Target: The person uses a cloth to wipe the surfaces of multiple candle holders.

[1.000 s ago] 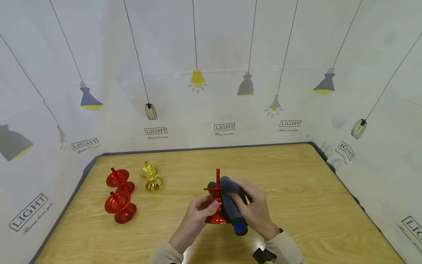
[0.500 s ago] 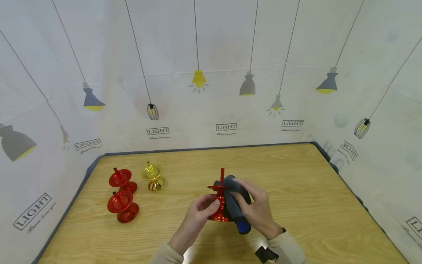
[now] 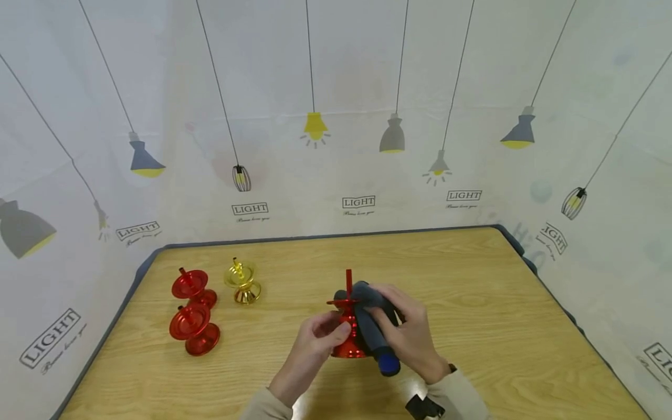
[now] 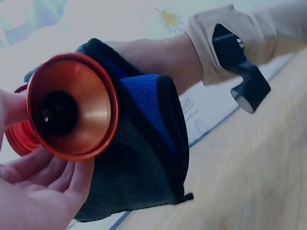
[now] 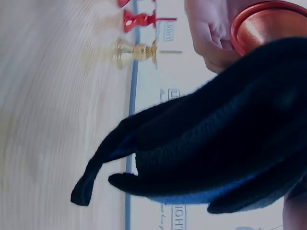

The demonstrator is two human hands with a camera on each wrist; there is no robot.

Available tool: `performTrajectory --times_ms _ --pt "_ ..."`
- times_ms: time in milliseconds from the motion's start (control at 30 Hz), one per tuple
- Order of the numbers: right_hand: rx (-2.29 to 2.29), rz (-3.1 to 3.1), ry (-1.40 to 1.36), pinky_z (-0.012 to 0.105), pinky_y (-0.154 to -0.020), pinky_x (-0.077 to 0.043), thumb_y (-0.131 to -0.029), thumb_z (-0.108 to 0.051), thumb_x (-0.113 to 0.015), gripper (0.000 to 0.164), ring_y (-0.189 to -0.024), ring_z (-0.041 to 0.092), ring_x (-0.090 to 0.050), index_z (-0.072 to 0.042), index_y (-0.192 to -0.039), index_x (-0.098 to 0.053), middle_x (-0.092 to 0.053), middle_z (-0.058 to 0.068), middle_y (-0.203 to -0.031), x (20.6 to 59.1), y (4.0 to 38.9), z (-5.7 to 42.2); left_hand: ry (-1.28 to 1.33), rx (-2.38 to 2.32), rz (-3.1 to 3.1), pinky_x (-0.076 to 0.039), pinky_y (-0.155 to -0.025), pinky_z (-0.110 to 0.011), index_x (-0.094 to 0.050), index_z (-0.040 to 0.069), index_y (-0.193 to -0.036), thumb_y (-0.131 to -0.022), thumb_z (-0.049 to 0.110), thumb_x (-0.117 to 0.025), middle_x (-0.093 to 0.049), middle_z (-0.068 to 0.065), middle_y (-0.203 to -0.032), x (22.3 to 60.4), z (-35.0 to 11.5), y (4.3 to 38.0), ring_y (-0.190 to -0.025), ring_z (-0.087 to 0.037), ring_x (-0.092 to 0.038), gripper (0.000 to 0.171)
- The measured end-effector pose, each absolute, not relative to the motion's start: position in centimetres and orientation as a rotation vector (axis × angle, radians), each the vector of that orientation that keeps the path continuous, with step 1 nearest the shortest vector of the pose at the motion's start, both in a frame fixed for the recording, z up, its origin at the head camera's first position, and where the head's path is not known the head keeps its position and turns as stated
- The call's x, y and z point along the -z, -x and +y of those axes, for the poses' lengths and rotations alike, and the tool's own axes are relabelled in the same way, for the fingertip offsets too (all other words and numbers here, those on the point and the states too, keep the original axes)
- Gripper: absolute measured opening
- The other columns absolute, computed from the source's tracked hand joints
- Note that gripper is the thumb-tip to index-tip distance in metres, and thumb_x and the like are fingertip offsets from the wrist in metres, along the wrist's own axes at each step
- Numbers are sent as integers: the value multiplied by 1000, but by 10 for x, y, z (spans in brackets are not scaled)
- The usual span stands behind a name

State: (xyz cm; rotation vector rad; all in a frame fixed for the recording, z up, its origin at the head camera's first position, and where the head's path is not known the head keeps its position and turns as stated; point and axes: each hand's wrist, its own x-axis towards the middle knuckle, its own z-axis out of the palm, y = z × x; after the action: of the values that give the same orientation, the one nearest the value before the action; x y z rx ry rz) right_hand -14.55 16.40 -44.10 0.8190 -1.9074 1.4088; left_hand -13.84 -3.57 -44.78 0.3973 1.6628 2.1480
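Left hand [image 3: 317, 338] grips the held red candlestick [image 3: 350, 348] by its stem, thumb on near side; it's raised off the counter [image 3: 499, 303], about upright, hollow base showing in left wrist view. Right hand [image 3: 412, 329] grips the dark blue cloth [image 3: 371, 331], bunched, up against the candlestick's right side, below and beside the dish. Looks like wiping in progress: this piece in hand, not set down, so probably unfinished.

Other three stand at counter's left: rear red candlestick [image 3: 190, 284], front red candlestick [image 3: 189, 322], gold candlestick [image 3: 247, 293] just right of the rear one. Reds overlap in view; can't tell if touching. Wiped or not, can't tell; no visible difference marks any as done. How much is left: unclear.
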Motion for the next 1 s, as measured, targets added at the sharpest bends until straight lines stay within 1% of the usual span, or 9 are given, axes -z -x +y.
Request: performTrajectory --times_ms 133,267,333,433,533,633,700,833,1000 --pt "-1581 -1902 -781 21 -87 -57 -86 18 -67 38 -104 9 -69 3 -121 -67 -72 15 -112 442 143 164 -511 -2208 1402 -56 -91 -28 -63 1 -130 -103 18 -58 -73 3 -111 453 -37 139 -103 -11 -68 32" --pt "-1668 -1912 -722 21 -83 -57 -87 16 -67 36 -101 7 -70 5 -121 -67 -73 3 -115 444 140 163 -574 -2205 1273 -55 -93 -28 -68 16 -122 -106 18 -53 -73 4 -113 457 -39 138 -104 -9 -69 23" --pt "-1700 -1918 -700 20 -81 -57 -88 15 -67 35 -99 6 -70 6 -121 -67 -73 -3 -115 445 139 162 -596 -2191 1234 -55 -94 -28 -69 17 -121 -106 19 -51 -72 5 -113 458 -41 138 -104 -8 -68 23" --pt "-1715 -1935 -680 20 -82 -57 -88 14 -68 33 -100 6 -70 5 -121 -67 -73 -5 -115 446 137 162 -630 -2162 1189 -53 -96 -28 -68 16 -121 -107 18 -47 -72 5 -114 459 -42 139 -105 -7 -67 25" --pt "-1631 -1948 -714 20 -86 -56 -88 14 -68 33 -102 8 -69 4 -120 -68 -74 5 -112 446 138 163 -624 -2137 1243 -52 -97 -26 -64 7 -126 -108 15 -45 -71 5 -113 456 -43 140 -107 -7 -66 27" --pt "-1464 -1962 -746 19 -91 -54 -86 15 -70 36 -104 11 -70 0 -119 -70 -74 13 -110 446 141 164 -540 -2104 1511 -52 -93 -25 -60 -4 -128 -105 18 -52 -70 4 -110 451 -42 139 -105 -8 -65 33" --pt "-1344 -1953 -782 19 -94 -53 -83 15 -72 40 -104 15 -70 -3 -119 -70 -74 14 -110 445 144 164 -453 -2056 1744 -53 -88 -25 -60 -7 -127 -102 24 -61 -69 2 -107 447 -40 139 -100 -10 -64 40" --pt "-1206 -1906 -866 20 -95 -53 -81 13 -75 43 -100 22 -71 -4 -120 -70 -74 12 -109 443 148 161 -340 -1960 2034 -55 -79 -26 -66 -2 -122 -96 33 -72 -71 -6 -103 442 -36 139 -92 -14 -65 43" --pt "-1212 -1893 -891 21 -97 -53 -82 11 -75 42 -101 23 -72 -4 -120 -69 -74 13 -109 443 149 158 -373 -1997 1958 -55 -81 -26 -66 -4 -124 -98 31 -68 -73 -5 -104 446 -39 142 -93 -13 -66 43"
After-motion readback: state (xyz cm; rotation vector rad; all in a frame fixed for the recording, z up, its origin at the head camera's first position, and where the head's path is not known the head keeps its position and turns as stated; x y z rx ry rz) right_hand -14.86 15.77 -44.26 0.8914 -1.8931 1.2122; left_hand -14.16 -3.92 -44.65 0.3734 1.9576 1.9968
